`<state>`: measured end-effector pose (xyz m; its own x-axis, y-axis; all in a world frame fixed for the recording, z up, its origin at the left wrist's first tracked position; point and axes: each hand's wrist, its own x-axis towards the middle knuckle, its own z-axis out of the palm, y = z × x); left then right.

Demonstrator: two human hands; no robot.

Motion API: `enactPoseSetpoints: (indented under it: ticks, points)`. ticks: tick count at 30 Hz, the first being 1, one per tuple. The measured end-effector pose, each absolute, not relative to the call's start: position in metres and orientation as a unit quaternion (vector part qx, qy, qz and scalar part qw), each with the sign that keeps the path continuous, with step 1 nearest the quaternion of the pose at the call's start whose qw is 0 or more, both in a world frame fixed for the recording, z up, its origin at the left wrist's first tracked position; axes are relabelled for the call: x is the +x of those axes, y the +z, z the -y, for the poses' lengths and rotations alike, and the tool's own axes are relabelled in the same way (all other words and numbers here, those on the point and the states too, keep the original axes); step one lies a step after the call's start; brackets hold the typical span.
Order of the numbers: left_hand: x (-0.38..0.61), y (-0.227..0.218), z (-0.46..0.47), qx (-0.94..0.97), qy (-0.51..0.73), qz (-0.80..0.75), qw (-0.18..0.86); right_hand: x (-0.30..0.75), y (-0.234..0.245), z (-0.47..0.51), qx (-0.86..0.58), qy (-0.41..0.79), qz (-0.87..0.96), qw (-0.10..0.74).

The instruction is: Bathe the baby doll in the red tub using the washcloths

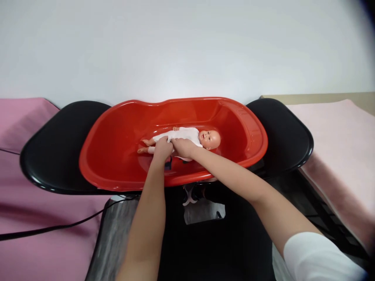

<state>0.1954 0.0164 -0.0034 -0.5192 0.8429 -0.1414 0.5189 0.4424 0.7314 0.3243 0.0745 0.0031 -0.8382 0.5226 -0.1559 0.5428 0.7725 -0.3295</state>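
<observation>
A baby doll [209,139] in white clothes lies on its back in a red baby bathtub [117,117], head to the right and bare feet to the left. My left hand [164,148] is closed on the white clothing [190,134] around the doll's waist. Right beside it, my right hand [183,147] pinches the same cloth, its fingers close to the left hand's. Both hands cover part of the doll's near side and its near arm.
The tub stands on a black stand with rounded side trays, one left [58,148] and one right [281,132]. Pink padding [35,218] lies at left, a pale pink bed [336,136] at right. A black cable [70,225] runs below. A white wall is behind.
</observation>
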Motion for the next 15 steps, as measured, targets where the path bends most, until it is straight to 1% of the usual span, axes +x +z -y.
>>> enactPoseSetpoints:
  ticks: [5,9,13,15]
  points:
    - [0.207,0.008,-0.012,0.417,0.298,-0.826,0.233,0.324,-0.010,-0.084,0.275,-0.162,-0.948,0.001]
    - [0.207,0.011,-0.009,0.406,0.305,-0.826,0.244,0.327,-0.006,-0.088,0.276,-0.173,-0.945,-0.002]
    - [0.205,0.003,-0.015,0.334,0.375,-0.788,0.357,0.329,0.006,-0.084,0.303,-0.165,-0.939,-0.007]
    - [0.204,-0.003,-0.019,0.290,0.385,-0.773,0.412,0.329,0.010,-0.081,0.324,-0.165,-0.931,0.003]
